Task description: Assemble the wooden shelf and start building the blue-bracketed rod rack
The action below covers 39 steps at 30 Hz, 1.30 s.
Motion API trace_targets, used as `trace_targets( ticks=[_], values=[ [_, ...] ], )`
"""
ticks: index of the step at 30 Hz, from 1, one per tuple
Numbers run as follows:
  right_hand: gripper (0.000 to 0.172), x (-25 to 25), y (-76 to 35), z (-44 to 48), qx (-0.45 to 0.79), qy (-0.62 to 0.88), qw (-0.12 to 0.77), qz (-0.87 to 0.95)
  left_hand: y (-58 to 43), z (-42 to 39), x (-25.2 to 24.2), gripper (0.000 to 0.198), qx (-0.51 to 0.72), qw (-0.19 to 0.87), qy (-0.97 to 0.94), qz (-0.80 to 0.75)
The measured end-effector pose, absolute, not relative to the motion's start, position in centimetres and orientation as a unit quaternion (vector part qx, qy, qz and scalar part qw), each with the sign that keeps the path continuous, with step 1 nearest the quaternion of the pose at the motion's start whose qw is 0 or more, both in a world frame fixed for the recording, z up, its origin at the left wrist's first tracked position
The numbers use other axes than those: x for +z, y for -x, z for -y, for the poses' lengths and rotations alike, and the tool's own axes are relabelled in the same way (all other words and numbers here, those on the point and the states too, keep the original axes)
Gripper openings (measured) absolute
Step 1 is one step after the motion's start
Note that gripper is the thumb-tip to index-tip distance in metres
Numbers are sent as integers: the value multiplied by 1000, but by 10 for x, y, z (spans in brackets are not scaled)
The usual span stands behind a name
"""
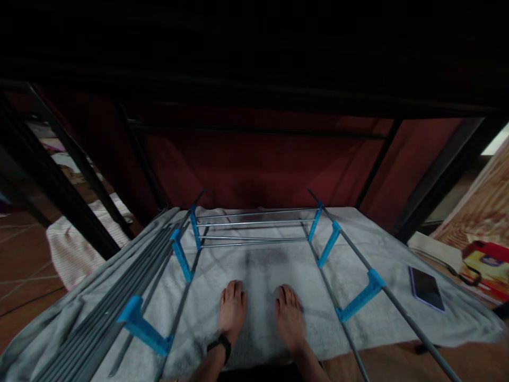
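My left hand (232,310) lies flat on the grey cloth (262,286), fingers pointing forward, with a black band on the wrist. Beside it, a short gap to the right, my right hand (289,317) rests palm down on the same cloth. Neither holds anything. Around them stands a partly built rack of grey metal tubes. Blue plastic brackets join its tubes, such as a left front bracket (143,328) and a right front bracket (361,297). Thin crossbars (256,223) span between the two sides at the far end.
Several loose grey tubes (115,302) lie bundled at the left. A phone (426,288) sits on the cloth at the right, near a red and yellow packet (487,270). A dark metal frame with red panels (262,164) rises behind. A striped white cloth (83,244) lies left.
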State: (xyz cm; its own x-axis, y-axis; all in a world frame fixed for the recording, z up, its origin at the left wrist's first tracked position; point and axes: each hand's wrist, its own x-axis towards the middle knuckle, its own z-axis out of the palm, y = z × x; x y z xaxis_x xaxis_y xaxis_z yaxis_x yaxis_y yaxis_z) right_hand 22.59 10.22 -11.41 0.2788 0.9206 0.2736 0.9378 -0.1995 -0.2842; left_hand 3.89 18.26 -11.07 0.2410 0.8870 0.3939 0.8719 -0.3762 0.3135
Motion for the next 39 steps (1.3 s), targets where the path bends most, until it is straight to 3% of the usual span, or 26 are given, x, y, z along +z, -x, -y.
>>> trace_targets(
  ticks=[27, 39],
  values=[
    [48, -125, -230, -99, -30, 760, 162, 629, -41, -176, -103, 41, 199, 22, -790, -579],
    [46, -127, -233, -95, -45, 742, 184, 643, -43, -170, -105, 43, 208, 39, -785, -582]
  ],
)
